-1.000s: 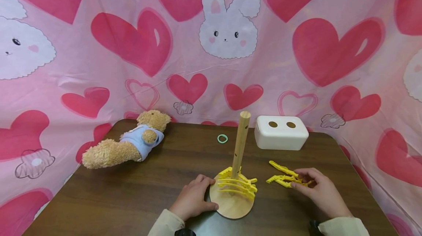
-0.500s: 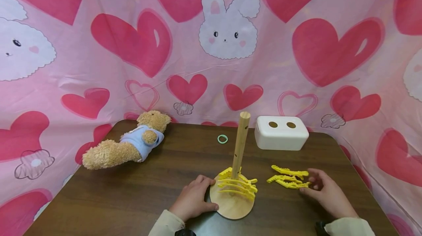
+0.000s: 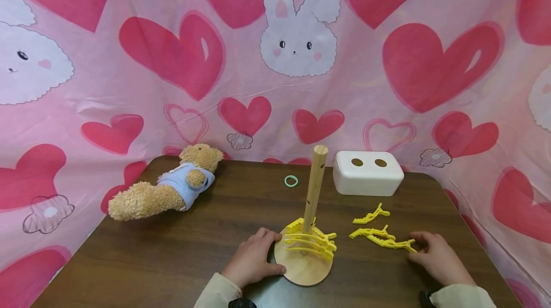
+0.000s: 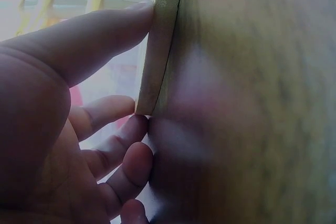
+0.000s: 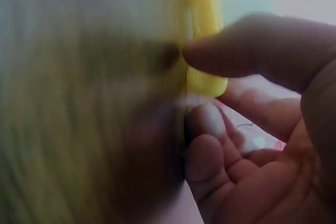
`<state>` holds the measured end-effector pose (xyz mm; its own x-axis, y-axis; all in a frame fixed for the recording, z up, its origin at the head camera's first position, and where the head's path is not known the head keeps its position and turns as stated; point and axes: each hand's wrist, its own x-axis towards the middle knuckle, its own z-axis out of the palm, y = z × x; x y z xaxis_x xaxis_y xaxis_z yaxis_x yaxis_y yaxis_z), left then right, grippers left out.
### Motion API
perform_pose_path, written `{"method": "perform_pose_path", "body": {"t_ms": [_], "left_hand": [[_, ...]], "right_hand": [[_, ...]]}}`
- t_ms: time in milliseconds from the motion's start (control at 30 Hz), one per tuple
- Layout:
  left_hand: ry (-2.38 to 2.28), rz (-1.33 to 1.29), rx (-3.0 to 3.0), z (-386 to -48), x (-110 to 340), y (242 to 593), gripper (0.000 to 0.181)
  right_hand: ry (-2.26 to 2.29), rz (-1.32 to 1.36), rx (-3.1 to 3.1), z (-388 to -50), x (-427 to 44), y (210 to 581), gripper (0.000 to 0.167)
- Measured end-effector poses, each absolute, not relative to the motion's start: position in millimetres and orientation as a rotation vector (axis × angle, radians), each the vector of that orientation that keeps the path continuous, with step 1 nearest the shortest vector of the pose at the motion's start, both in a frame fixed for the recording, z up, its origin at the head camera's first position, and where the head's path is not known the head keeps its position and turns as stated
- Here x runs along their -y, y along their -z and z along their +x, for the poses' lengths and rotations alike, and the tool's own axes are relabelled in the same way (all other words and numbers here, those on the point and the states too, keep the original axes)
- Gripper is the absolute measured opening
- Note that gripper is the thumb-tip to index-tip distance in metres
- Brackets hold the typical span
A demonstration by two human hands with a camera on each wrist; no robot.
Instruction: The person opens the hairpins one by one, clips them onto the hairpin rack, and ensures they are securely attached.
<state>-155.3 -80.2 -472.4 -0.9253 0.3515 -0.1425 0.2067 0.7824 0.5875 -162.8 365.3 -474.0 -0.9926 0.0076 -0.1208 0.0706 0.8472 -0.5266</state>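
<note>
My left hand (image 3: 253, 258) grips the left rim of a round wooden base (image 3: 301, 272), thumb and fingertips against its edge in the left wrist view. An upright wooden pole (image 3: 315, 191) rises from the base, with several curved yellow clips (image 3: 312, 243) around its foot. On the right, my right hand (image 3: 441, 260) pinches the right end of a yellow clip (image 3: 389, 242) lying on the table; in the right wrist view the thumb overlaps this clip (image 5: 205, 11). Just left and behind lie a second yellow clip (image 3: 373, 232) and, farther back, a third (image 3: 371, 214).
A white box (image 3: 368, 176) with two round holes stands at the back right. A small green ring (image 3: 291, 181) lies behind the pole. At the back left a teddy bear (image 3: 185, 186) in blue lies on the table (image 3: 150, 260). A pink patterned cloth hangs behind.
My right hand has moved right and toward the table's front. The yellow clips beside it have spread apart, one lying farther back, another shifted right. My left hand has stayed on the base.
</note>
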Motion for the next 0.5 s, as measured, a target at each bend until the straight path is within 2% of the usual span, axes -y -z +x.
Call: {"method": "perform_pose_path", "body": {"t_ms": [133, 267, 500], "left_hand": [[-0.862, 0.433, -2.723, -155, 81, 472, 0.068], [-0.865, 0.435, -2.724, -155, 81, 473, 0.068], [-0.864, 0.432, -2.726, -156, 81, 473, 0.068]], "right_hand": [[0.828, 0.080, -2.879, -162, -368, 472, 0.050], [0.909, 0.155, -2.845, -159, -367, 468, 0.054], [1.084, 0.212, -2.731, -160, -356, 467, 0.052]]}}
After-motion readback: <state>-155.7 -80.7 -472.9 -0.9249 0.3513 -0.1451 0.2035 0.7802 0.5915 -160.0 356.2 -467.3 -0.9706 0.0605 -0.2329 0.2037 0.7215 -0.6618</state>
